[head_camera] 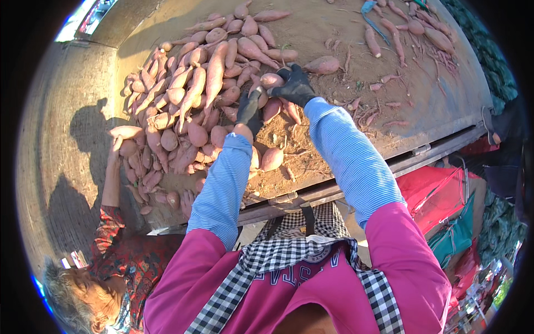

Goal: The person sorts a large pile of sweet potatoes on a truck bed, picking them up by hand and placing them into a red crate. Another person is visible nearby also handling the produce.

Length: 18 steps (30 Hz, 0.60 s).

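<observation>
Both my hands wear dark gloves and are at the right edge of a heap of pinkish-red sweet potatoes [198,89]. My right hand [295,86] has its thumb and fingers around the right end of a rounded sweet potato [271,80]. Just left of it and nearer me, my left hand [249,109] touches another sweet potato [263,98]; its fingers are partly hidden, so its grip is unclear. A single sweet potato [321,65] lies right of my right hand. Another sweet potato [272,159] rests on the soil below my hands.
The heap lies on a soil-strewn truck bed [333,25] with a wooden side wall [62,100] at left. A co-worker's hand [117,144] touches the heap's left side. More sweet potatoes [438,39] and broken roots lie at far right. The bed's metal edge [417,160] runs before me.
</observation>
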Motion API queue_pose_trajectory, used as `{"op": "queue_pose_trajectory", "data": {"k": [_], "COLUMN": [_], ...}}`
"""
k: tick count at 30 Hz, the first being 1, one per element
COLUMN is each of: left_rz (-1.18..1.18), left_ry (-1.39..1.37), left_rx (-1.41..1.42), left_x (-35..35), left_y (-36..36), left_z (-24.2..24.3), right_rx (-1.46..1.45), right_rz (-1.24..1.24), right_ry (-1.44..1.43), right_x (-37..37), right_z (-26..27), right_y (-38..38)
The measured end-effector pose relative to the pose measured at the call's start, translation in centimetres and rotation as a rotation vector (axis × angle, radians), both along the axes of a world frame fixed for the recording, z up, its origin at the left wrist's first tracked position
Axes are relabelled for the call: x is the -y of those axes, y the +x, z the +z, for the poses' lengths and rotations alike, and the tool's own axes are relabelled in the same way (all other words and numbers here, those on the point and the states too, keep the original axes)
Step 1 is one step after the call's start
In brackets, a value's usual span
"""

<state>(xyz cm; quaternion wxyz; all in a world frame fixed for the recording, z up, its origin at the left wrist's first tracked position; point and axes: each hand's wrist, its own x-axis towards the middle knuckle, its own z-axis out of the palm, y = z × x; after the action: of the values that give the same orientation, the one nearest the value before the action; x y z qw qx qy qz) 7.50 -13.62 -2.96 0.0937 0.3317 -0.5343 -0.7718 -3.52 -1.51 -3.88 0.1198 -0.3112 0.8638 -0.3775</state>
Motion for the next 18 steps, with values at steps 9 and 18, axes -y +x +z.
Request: {"op": "queue_pose_trajectory", "data": {"k": [9, 18], "left_rz": [-0.202, -0.989], "left_ry": [0.794, 0.251], "left_rx": [-0.158, -0.262], "left_x": [-4.1, -33.3], "left_y": [3.8, 3.1], "left_z": [-0.2, 8.0], "right_rx": [0.471, 0.542], "right_rz": [-0.334, -1.101], "right_ry": [-1.112, -1.355], "right_x": [-5.4, -37.5], "right_z": [4.8, 6.9], "right_y": [6.6, 13.7]}}
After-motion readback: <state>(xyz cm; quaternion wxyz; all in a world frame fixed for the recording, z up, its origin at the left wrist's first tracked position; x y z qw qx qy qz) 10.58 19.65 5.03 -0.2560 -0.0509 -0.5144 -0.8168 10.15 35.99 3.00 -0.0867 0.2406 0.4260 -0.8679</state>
